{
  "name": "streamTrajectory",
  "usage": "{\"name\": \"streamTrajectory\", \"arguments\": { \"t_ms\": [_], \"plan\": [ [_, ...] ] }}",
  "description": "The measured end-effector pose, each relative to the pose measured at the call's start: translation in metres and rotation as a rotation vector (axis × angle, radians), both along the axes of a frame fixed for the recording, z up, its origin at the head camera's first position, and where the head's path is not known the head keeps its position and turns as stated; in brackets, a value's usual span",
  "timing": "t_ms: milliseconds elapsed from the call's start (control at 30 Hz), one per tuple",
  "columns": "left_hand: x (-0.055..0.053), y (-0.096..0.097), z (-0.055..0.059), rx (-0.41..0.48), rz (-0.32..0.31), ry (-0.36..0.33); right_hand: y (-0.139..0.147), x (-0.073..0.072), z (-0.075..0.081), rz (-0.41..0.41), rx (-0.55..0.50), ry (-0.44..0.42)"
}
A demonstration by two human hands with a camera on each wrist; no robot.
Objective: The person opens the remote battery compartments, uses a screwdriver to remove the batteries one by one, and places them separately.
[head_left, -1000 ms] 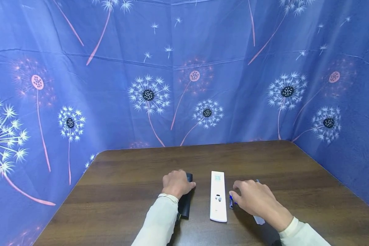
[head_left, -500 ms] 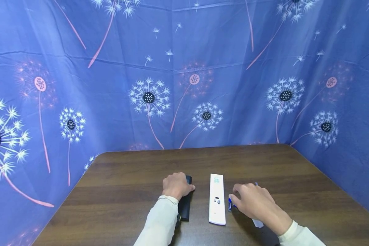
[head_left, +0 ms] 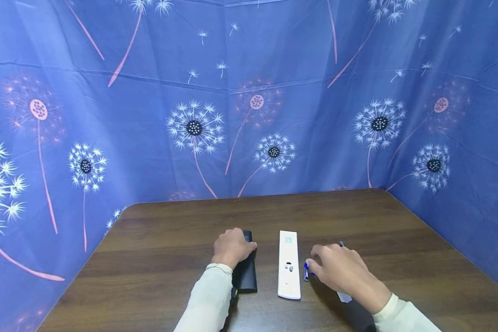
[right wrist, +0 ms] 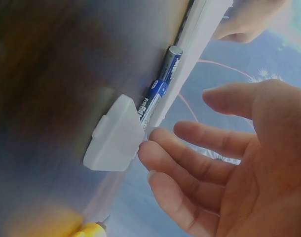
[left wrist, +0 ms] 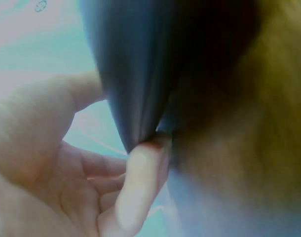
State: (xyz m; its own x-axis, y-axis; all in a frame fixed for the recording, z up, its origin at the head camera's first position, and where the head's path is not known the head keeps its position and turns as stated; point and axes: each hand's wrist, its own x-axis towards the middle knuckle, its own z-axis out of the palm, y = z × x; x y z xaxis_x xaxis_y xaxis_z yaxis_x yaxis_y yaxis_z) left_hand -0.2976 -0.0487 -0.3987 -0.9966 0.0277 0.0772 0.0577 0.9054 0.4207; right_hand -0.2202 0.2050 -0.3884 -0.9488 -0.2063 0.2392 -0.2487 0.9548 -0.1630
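One left hand point(head_left: 233, 246) has its thumb and fingers clamped on one flat black case point(head_left: 246, 272), which lies on the brown wooden surface point(head_left: 182, 235). One long white bar point(head_left: 288, 281) lies between the two hands, apart from both. One right hand point(head_left: 342, 267) is held with its fingers apart, loosely bent and gripping nothing. Near them are two blue-and-silver batteries point(right wrist: 154, 98), beside the bar, and one small white piece point(right wrist: 116, 136); whether fingertips touch the piece I cannot tell. One yellow thing with a thin metal tip point(right wrist: 93, 230) shows partly.
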Motion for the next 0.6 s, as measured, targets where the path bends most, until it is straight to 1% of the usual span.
{"name": "streamTrajectory", "arguments": {
  "t_ms": [200,433,600],
  "plan": [
    [-0.0034,-0.0003,-0.0018,0.08,-0.003,-0.015,-0.0005,-0.0022,-0.0001,0.003,-0.01,0.023],
    [-0.0031,0.0015,-0.0023,0.152,-0.001,-0.018,-0.0018,-0.0025,0.0003,0.006,-0.034,0.057],
    [-0.0037,0.0018,-0.0009,0.196,0.007,-0.016,-0.0027,-0.0019,0.0009,-0.003,-0.029,0.056]
  ]
}}
